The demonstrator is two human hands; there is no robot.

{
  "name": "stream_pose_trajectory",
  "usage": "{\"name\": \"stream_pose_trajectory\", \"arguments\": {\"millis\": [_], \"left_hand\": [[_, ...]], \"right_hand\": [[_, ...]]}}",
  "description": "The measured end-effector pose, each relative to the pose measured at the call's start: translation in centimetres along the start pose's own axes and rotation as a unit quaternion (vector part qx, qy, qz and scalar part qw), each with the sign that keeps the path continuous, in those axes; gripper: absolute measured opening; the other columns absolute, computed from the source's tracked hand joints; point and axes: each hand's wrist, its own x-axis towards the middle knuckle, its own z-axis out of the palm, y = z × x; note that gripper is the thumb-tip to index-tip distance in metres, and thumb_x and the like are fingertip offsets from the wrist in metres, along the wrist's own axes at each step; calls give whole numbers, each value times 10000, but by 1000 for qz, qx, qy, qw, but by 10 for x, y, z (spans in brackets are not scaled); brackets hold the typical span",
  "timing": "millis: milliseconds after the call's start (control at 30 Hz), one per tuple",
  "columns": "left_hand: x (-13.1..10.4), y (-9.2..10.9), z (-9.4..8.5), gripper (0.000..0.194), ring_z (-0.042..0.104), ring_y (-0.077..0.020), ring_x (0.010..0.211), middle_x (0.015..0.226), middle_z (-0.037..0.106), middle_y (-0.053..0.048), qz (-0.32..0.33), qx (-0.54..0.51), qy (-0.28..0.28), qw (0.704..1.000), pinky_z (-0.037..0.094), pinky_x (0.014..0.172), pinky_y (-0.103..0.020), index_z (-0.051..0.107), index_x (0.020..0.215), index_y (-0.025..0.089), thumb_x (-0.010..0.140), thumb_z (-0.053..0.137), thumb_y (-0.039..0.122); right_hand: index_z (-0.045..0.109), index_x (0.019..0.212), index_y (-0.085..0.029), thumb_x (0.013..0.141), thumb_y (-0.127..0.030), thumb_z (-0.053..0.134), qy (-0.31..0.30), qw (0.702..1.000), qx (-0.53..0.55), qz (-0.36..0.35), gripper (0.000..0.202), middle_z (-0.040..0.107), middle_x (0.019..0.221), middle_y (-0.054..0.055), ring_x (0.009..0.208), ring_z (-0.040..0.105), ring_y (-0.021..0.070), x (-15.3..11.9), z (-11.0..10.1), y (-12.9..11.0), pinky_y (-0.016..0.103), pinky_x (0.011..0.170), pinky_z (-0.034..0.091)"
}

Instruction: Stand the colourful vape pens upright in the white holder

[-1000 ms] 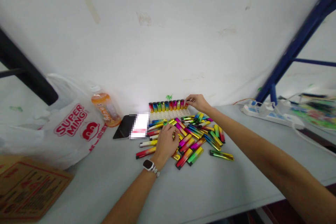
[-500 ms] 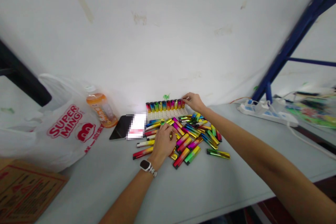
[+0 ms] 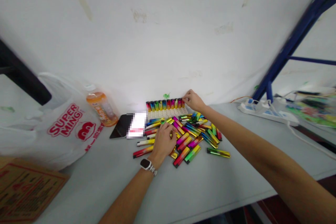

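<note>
Reaching to the right end of a row of upright lighters in a white tray, the right hand touches the last one, though I cannot tell if it grips; the left hand lies over loose lighters on the table, its grasp hidden; a light fingertip pinch, held vertical, seems best, sparing the close neighbour a knock.

The crinkled white plastic carrier bag, at the left of the frame, reads "SUPER MING" in red capitals — with red Chinese characters running below a round red logo, partly folded. Lettering on the clear orange-tinted plastic bottle and brown cardboard box — too blurred to read.
</note>
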Motion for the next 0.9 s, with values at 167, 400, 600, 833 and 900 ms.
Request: {"name": "stream_pose_trajectory", "arguments": {"millis": [167, 400, 600, 833, 900], "left_hand": [[0, 3, -3, 175, 575, -225, 940, 910, 610, -50, -3, -5, -2, 1000, 468, 833, -378, 619, 775, 205, 839, 492, 104], [-1, 3, -4, 167, 570, -223, 939, 924, 615, -49, -5, -2, -3, 1000, 466, 825, -376, 616, 784, 202, 830, 499, 91], [-2, 2, -4, 157, 565, -229, 936, 919, 609, -59, -4, 4, -5, 1000, 469, 821, -379, 616, 786, 197, 839, 500, 105], [-2, 2, -4, 168, 570, -219, 928, 913, 601, -60, -3, -1, 1, 1000, 467, 851, -381, 605, 776, 188, 856, 480, 108], [-2, 2, -4, 170, 571, -215, 921, 913, 599, -61, -4, -3, 1, 1000, 468, 849, -377, 604, 774, 187, 853, 479, 103]], "right_hand": [[574, 1348, -237, 976, -279, 403, -40, 992, -115, 29, 412, 526, 1118, 109, 897, 606, 203, -25, 2, -15, 293, 763, 475], [232, 1534, -157, 933, -205, 411, -90, 982, -164, 26, 629, 512, 1187, 172, 953, 596, 260, -48, -1, -33, 364, 845, 455], [677, 1100, -198, 817, -314, 586, -145, 977, -148, -49, 319, 556, 1174, 127, 925, 621, 251, -54, -16, -50, 356, 854, 459], [753, 942, -182, 700, -375, 659, -259, 944, -191, -74, 323, 692, 1028, 134, 850, 669, 270, -37, -15, -63, 330, 755, 470], [756, 939, -170, 689, -356, 664, -283, 935, -198, -79, 325, 722, 961, 133, 839, 674, 274, -33, -13, -65, 313, 719, 460]]}}
